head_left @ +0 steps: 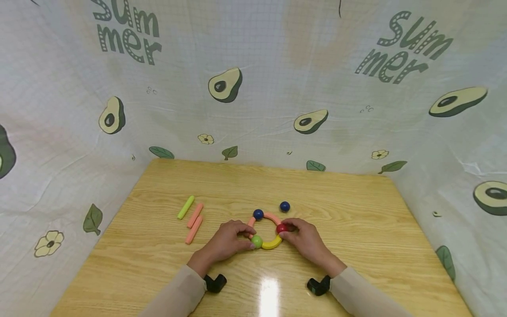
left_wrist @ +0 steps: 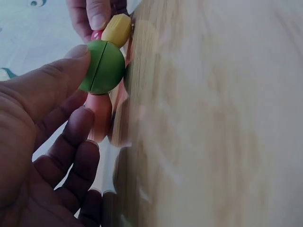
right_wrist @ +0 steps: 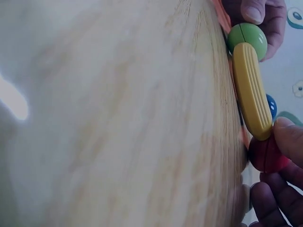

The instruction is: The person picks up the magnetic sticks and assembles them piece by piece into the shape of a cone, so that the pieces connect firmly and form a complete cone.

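A ring of curved rods and balls lies on the wooden table. Its parts are a green ball, a curved yellow rod, a red ball, a blue ball and curved salmon rods. My left hand grips the green ball, thumb on its near side and fingers by the salmon rod. At the ring's right, my right hand pinches the red ball between thumb and fingers. The yellow rod joins the green and red balls.
Left of the ring lie a lime green rod and two salmon rods. A loose blue ball sits just behind the ring. Printed cloth hangs round the table's back and sides.
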{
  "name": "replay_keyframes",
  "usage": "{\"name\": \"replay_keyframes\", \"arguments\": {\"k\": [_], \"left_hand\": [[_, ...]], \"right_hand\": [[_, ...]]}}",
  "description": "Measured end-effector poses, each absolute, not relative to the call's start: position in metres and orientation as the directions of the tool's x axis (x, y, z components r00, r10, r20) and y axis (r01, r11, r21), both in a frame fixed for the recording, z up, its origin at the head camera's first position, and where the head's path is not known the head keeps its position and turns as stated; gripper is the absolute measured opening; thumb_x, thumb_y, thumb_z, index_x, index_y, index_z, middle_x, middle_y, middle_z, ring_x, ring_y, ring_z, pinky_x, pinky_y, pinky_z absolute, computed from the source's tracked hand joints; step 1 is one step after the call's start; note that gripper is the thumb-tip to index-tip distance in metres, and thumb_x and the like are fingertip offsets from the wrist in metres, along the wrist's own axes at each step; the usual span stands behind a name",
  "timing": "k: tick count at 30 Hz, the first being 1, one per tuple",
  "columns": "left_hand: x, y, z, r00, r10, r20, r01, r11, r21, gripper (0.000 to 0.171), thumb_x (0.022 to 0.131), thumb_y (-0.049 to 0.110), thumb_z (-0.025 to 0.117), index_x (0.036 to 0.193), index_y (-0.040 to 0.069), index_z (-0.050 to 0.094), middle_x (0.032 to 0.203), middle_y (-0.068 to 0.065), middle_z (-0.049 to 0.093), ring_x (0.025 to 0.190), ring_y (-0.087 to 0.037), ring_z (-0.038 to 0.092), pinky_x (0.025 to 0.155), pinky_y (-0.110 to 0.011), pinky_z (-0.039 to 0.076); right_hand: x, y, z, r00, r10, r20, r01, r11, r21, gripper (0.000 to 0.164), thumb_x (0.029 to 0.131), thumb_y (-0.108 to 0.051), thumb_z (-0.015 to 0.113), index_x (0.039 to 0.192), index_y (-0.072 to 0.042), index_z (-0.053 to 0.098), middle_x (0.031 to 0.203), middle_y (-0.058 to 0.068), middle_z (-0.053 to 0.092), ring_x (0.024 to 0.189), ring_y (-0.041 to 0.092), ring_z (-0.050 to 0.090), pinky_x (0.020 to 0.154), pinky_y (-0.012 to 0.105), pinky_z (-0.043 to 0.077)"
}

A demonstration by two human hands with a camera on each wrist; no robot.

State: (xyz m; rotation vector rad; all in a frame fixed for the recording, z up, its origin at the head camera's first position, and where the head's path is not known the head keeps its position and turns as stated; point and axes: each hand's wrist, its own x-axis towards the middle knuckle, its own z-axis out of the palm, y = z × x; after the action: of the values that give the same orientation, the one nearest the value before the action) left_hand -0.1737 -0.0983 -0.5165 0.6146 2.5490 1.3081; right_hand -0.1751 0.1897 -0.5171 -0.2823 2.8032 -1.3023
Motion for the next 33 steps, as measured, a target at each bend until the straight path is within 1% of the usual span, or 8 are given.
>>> {"name": "replay_keyframes", "arguments": {"k": [3, 7, 16, 23, 25, 28, 31, 33], "left_hand": [[-0.174, -0.099, -0.518, -0.892, 0.452, 0.013, 0.273, 0.516, 0.812, 0.026, 0.091, 0.035, 0.085, 0.115, 0.028, 0.079, 0.104, 0.013, 0.069, 0.103, -0.011, 0.058, 0.096, -0.04, 0.045], [-0.175, -0.099, -0.519, -0.893, 0.45, 0.023, 0.282, 0.517, 0.808, 0.023, 0.091, 0.036, 0.085, 0.113, 0.03, 0.08, 0.102, 0.015, 0.068, 0.101, -0.01, 0.058, 0.093, -0.037, 0.045], [-0.175, -0.098, -0.519, -0.893, 0.449, 0.015, 0.272, 0.514, 0.814, 0.023, 0.091, 0.034, 0.085, 0.113, 0.029, 0.08, 0.103, 0.014, 0.069, 0.105, -0.011, 0.058, 0.103, -0.046, 0.041], [-0.175, -0.099, -0.517, -0.897, 0.441, -0.001, 0.246, 0.502, 0.829, 0.023, 0.092, 0.036, 0.084, 0.113, 0.029, 0.079, 0.105, 0.015, 0.068, 0.104, -0.011, 0.059, 0.096, -0.038, 0.048], [-0.176, -0.101, -0.514, -0.905, 0.426, -0.009, 0.225, 0.494, 0.84, 0.023, 0.094, 0.035, 0.083, 0.114, 0.027, 0.079, 0.107, 0.014, 0.068, 0.105, -0.011, 0.06, 0.095, -0.038, 0.05], [-0.176, -0.107, -0.508, -0.923, 0.384, -0.003, 0.201, 0.49, 0.848, 0.023, 0.096, 0.035, 0.08, 0.117, 0.025, 0.079, 0.111, 0.012, 0.069, 0.109, -0.013, 0.063, 0.097, -0.042, 0.052], [-0.178, -0.118, -0.5, -0.944, 0.329, 0.006, 0.172, 0.478, 0.861, 0.026, 0.098, 0.034, 0.078, 0.122, 0.024, 0.078, 0.117, 0.008, 0.071, 0.113, -0.015, 0.063, 0.1, -0.045, 0.051], [-0.182, -0.129, -0.496, -0.958, 0.286, 0.025, 0.164, 0.473, 0.866, 0.027, 0.098, 0.034, 0.078, 0.122, 0.022, 0.078, 0.118, 0.006, 0.071, 0.112, -0.015, 0.063, 0.099, -0.043, 0.051]], "right_hand": [[-0.176, 0.189, -0.518, -0.985, -0.17, 0.035, -0.135, 0.616, -0.776, 0.032, 0.092, -0.026, 0.084, 0.122, -0.016, 0.076, 0.106, -0.005, 0.074, 0.096, 0.01, 0.066, 0.083, 0.026, 0.055], [-0.176, 0.189, -0.519, -0.983, -0.177, 0.04, -0.141, 0.606, -0.783, 0.032, 0.093, -0.026, 0.084, 0.122, -0.014, 0.076, 0.107, -0.003, 0.075, 0.097, 0.011, 0.068, 0.083, 0.026, 0.055], [-0.176, 0.19, -0.517, -0.984, -0.177, 0.025, -0.128, 0.602, -0.788, 0.032, 0.093, -0.026, 0.083, 0.122, -0.014, 0.076, 0.108, -0.003, 0.074, 0.097, 0.011, 0.066, 0.083, 0.026, 0.055], [-0.176, 0.19, -0.518, -0.985, -0.171, 0.014, -0.117, 0.609, -0.785, 0.034, 0.093, -0.028, 0.083, 0.123, -0.014, 0.075, 0.108, -0.002, 0.074, 0.096, 0.01, 0.065, 0.083, 0.027, 0.054], [-0.176, 0.19, -0.518, -0.985, -0.173, 0.015, -0.119, 0.608, -0.785, 0.034, 0.094, -0.028, 0.083, 0.123, -0.013, 0.075, 0.108, -0.002, 0.074, 0.096, 0.01, 0.065, 0.083, 0.027, 0.054], [-0.175, 0.19, -0.518, -0.985, -0.172, 0.012, -0.116, 0.61, -0.784, 0.034, 0.094, -0.028, 0.083, 0.123, -0.013, 0.075, 0.108, -0.002, 0.074, 0.096, 0.01, 0.065, 0.083, 0.027, 0.054], [-0.175, 0.19, -0.517, -0.986, -0.168, 0.011, -0.114, 0.612, -0.783, 0.034, 0.094, -0.027, 0.083, 0.123, -0.013, 0.075, 0.108, -0.002, 0.074, 0.096, 0.01, 0.066, 0.083, 0.027, 0.055], [-0.175, 0.189, -0.518, -0.986, -0.166, 0.01, -0.111, 0.613, -0.782, 0.033, 0.094, -0.027, 0.083, 0.123, -0.013, 0.075, 0.108, -0.002, 0.074, 0.096, 0.01, 0.066, 0.082, 0.027, 0.055]]}}
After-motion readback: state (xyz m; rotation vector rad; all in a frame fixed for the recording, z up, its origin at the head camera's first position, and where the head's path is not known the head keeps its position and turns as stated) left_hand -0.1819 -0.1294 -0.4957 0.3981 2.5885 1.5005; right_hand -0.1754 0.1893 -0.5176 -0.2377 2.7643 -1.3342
